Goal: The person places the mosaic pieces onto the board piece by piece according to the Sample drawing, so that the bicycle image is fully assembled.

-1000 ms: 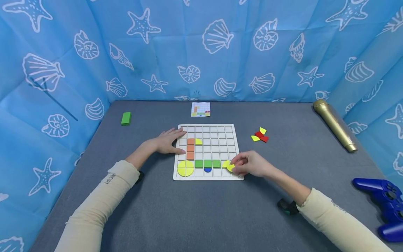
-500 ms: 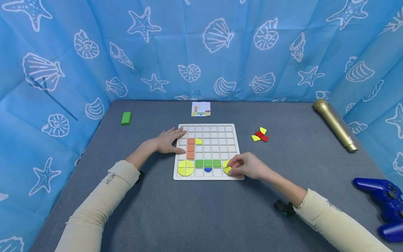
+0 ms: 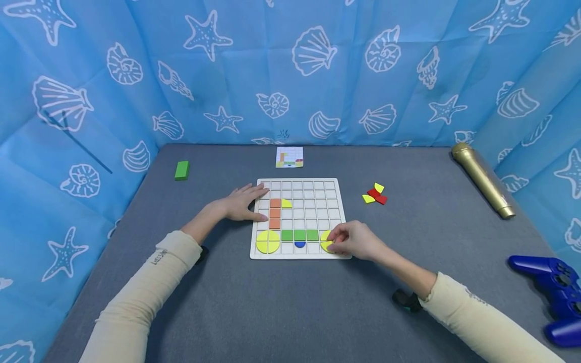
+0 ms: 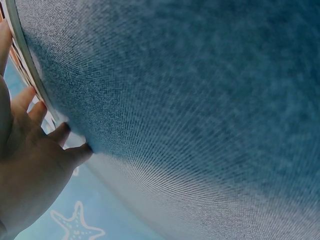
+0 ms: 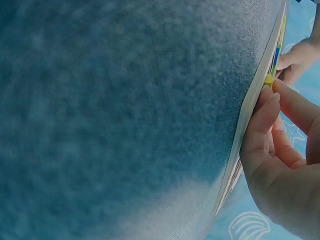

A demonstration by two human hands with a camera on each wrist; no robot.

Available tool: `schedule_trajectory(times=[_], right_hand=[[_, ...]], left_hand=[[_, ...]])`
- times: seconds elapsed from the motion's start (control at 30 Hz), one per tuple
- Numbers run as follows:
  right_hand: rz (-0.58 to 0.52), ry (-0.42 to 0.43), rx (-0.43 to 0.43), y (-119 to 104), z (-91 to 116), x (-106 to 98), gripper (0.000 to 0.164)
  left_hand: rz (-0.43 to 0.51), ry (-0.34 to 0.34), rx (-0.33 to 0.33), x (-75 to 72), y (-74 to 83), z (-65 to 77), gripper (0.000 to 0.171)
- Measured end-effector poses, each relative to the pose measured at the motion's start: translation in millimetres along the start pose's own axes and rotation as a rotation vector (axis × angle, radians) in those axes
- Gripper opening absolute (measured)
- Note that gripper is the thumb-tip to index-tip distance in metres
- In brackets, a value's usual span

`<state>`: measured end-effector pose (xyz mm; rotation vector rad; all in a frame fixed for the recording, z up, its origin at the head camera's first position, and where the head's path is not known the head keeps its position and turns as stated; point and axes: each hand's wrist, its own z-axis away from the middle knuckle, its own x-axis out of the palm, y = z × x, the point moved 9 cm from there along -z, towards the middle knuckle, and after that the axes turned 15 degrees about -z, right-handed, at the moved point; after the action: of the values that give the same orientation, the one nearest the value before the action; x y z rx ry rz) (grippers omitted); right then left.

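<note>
A white grid board (image 3: 299,255) lies on the grey cloth with coloured tiles in its cells. My right hand (image 3: 356,239) pinches a yellow quarter-circle tile (image 3: 325,246) at the board's lower right, just below another yellow quarter tile (image 3: 324,235). In the right wrist view, thumb and fingertips meet on that yellow tile (image 5: 269,80) close over the board's edge. My left hand (image 3: 239,204) rests spread on the board's left side, thumb near a column of orange squares (image 3: 275,213). Green squares (image 3: 299,235), a blue half-circle (image 3: 300,244) and a yellow circle of quarters (image 3: 268,242) fill lower cells.
Right of the board, loose red and yellow tiles (image 3: 374,193) lie in a small pile. A printed pattern card (image 3: 289,157) lies behind it, and a green block (image 3: 182,170) to the back left. Far right are a gold microphone (image 3: 483,180) and a blue game controller (image 3: 551,295).
My right hand has shifted slightly left with the yellow quarter tile, which has turned and now lines up under the other yellow quarter. The left hand stays in place.
</note>
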<state>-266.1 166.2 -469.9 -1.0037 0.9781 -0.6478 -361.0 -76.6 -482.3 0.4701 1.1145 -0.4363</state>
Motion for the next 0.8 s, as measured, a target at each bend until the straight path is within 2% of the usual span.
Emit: schedule_trajectory(times=[0.23, 0.53, 0.8], right_hand=[[0.001, -0.003, 0.002, 0.1, -0.4, -0.2, 0.012], [-0.095, -0.013, 0.019, -0.3, 1.8, -4.0, 0.013], [-0.108, -0.003, 0.043, -1.7, 3.7, -6.1, 0.016]], left_hand=[[-0.005, -0.005, -0.009, 1.7, -1.2, -2.4, 0.09], [0.0, 0.001, -0.015, 1.4, -3.1, -3.8, 0.091], [0.005, 0.001, -0.014, 2.8, -3.9, -4.5, 0.09]])
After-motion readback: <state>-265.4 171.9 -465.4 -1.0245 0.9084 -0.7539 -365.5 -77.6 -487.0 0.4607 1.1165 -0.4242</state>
